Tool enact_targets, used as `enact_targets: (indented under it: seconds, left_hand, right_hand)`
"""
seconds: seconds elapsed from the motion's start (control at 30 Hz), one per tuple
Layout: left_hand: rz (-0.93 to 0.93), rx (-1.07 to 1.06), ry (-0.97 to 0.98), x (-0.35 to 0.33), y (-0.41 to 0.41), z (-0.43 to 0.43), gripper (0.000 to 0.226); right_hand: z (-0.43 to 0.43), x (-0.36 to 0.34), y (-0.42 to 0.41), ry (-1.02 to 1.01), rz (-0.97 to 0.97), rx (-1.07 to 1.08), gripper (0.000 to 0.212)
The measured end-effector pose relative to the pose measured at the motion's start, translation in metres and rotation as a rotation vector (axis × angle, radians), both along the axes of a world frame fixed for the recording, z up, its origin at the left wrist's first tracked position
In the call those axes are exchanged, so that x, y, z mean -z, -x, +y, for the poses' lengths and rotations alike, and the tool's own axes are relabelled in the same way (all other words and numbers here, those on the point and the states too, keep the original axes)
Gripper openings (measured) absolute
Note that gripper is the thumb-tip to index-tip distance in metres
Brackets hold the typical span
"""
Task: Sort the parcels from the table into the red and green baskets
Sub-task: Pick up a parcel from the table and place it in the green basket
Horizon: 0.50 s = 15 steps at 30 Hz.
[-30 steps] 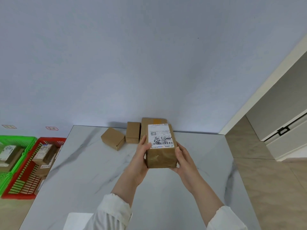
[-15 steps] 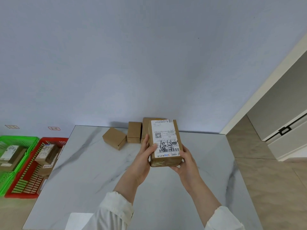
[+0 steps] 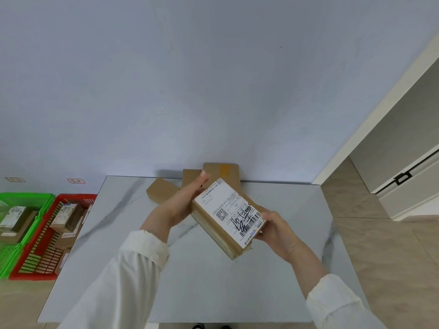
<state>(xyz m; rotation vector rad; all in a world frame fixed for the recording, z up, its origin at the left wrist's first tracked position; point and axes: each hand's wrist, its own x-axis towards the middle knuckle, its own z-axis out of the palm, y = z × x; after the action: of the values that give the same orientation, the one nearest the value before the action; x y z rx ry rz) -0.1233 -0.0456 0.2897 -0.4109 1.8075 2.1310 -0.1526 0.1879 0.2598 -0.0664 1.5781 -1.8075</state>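
Note:
Above the middle of the marble table [image 3: 190, 276] I hold a brown cardboard parcel [image 3: 226, 216] with a white shipping label facing up, lying aslant. My left hand [image 3: 183, 203] presses its far-left end with the fingers stretched straight along that side. My right hand [image 3: 276, 230] grips the near-right end, thumb on the label's barcode corner. Three more brown parcels lie at the table's far edge by the wall: one at the left [image 3: 160, 193], one partly behind my left hand [image 3: 190, 175], one behind the held parcel [image 3: 228, 170].
On the floor left of the table stand a red basket [image 3: 78, 198] and, further left, a green basket [image 3: 26, 195], each with labelled parcels inside. A wall runs behind the table. A doorway and tiled floor lie to the right.
The parcel has turned from pointing away from me to lying aslant, and sits closer to the camera. My left hand slid to its far end and my right hand to its near end.

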Motion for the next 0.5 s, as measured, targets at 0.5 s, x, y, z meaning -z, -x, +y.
enact_targets:
  seconds: [0.5]
  left_hand:
    - [0.013, -0.631, -0.197, 0.033, -0.021, 0.056, 0.027]
  right_hand:
    - [-0.031, 0.010, -0.031, 0.046, -0.115, 0.291, 0.090]
